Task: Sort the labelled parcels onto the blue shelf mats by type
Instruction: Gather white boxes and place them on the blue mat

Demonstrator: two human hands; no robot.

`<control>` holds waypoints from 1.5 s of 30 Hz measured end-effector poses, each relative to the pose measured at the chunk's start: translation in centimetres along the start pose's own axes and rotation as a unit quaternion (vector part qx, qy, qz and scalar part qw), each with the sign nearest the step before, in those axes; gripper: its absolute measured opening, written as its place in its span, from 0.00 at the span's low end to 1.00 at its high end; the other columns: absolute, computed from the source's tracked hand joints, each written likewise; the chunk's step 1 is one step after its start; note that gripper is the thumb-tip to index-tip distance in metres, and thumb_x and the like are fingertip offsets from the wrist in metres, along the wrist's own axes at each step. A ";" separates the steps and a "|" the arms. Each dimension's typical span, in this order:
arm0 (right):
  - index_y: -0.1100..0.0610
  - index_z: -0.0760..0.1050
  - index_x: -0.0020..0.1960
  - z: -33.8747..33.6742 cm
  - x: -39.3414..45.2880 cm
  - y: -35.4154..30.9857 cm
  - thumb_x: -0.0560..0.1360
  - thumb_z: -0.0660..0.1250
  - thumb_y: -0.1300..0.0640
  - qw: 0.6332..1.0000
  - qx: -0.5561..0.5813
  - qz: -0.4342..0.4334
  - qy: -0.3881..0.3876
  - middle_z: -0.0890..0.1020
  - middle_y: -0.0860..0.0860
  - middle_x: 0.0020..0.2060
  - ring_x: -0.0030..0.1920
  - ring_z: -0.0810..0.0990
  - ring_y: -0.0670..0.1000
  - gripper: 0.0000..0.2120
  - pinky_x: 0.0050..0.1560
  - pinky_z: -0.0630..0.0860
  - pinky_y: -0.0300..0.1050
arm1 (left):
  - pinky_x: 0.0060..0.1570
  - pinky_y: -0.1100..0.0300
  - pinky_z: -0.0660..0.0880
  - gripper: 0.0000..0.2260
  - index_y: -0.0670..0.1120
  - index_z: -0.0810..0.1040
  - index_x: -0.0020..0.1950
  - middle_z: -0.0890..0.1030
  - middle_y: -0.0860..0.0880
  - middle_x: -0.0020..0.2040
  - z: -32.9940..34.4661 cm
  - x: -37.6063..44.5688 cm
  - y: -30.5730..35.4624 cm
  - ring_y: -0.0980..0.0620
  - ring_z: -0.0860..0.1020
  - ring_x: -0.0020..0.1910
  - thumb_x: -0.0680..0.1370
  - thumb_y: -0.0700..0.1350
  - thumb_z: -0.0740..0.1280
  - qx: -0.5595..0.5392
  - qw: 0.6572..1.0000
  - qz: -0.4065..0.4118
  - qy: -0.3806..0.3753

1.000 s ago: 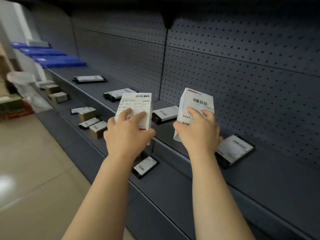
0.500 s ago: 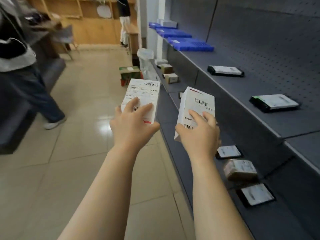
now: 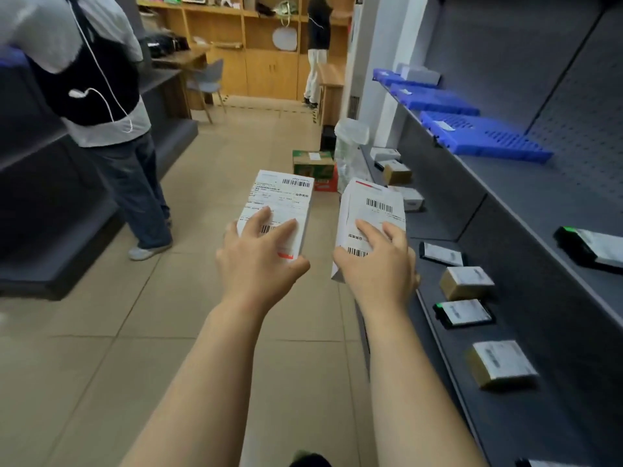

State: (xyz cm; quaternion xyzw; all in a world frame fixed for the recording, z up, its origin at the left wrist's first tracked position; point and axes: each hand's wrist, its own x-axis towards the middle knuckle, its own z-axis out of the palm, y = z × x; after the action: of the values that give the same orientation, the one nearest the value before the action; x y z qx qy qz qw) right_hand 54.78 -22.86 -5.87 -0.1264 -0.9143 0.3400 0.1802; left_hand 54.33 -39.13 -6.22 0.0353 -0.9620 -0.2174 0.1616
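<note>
My left hand (image 3: 261, 261) grips a white labelled box parcel (image 3: 281, 200) from below, held out over the aisle floor. My right hand (image 3: 377, 267) grips a white labelled envelope parcel (image 3: 374, 203) beside it, near the lower shelf's edge. Three blue shelf mats lie in a row on the upper shelf far ahead on the right, the nearest mat (image 3: 485, 138) with a small label on it and the farthest carrying a grey-white parcel (image 3: 419, 74). Black flat parcels and brown boxes with labels, such as one brown box (image 3: 467, 281), lie along the lower shelf.
A person in jeans (image 3: 111, 129) stands at the left of the aisle by a dark shelf unit. Another person (image 3: 317, 48) stands at the far wooden cabinets. A green-red carton (image 3: 313, 163) and a clear plastic bag (image 3: 349, 146) sit on the floor ahead. A black parcel (image 3: 593, 246) lies on the upper shelf.
The view has swung left from facing the shelves to looking down the aisle toward the blue mats. Both hands keep holding their parcels in front of me.
</note>
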 end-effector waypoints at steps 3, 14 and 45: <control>0.38 0.71 0.66 2.3 7.6 -2.1 0.67 0.68 0.44 1.000 -0.003 -0.024 0.003 0.64 0.43 0.71 0.66 0.63 0.53 0.27 0.63 0.60 0.56 | 0.60 0.48 0.64 0.27 0.67 0.69 0.65 0.62 0.58 0.73 1.3 7.2 0.3 0.43 0.59 0.70 0.66 0.60 0.67 0.007 1.000 -0.014 0.021; 0.38 0.71 0.66 16.1 27.3 -8.6 0.67 0.68 0.44 0.998 0.004 -0.056 -0.039 0.63 0.43 0.71 0.67 0.62 0.52 0.28 0.64 0.59 0.53 | 0.59 0.49 0.63 0.27 0.66 0.70 0.66 0.62 0.58 0.73 8.2 29.3 -5.1 0.44 0.60 0.68 0.66 0.60 0.66 0.008 0.997 -0.062 0.050; 0.37 0.70 0.67 46.0 92.5 -16.9 0.68 0.68 0.41 1.000 -0.010 -0.013 0.024 0.62 0.43 0.72 0.68 0.61 0.52 0.27 0.66 0.59 0.55 | 0.61 0.45 0.66 0.30 0.66 0.69 0.67 0.62 0.58 0.73 28.8 100.9 -5.3 0.43 0.59 0.70 0.64 0.62 0.65 0.029 0.998 0.030 0.041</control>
State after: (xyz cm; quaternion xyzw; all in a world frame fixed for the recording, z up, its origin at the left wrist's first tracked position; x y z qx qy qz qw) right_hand -49.72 -29.13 -4.41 -0.1245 -0.9145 0.3254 0.2057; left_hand -50.46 -46.21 -3.22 0.0200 -0.9612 -0.1825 0.2060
